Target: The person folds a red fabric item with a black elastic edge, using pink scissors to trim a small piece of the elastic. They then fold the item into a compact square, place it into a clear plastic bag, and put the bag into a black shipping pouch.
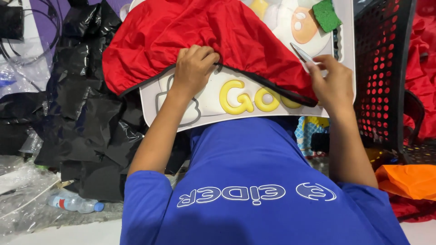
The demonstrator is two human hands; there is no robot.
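Note:
A red cloth with a black trimmed edge lies bunched over a white board printed with yellow letters, which rests on my lap. My left hand presses down on the cloth near its black edge, fingers curled into the fabric. My right hand is at the cloth's right end and pinches a small thin metal tool, which looks like snips or tweezers, pointing up and left. My blue shirt fills the lower part of the view.
A black perforated plastic basket stands at the right, with more red cloth behind it and orange cloth below. Black plastic bags pile up on the left. A plastic bottle lies bottom left. A green sponge sits on the board's far end.

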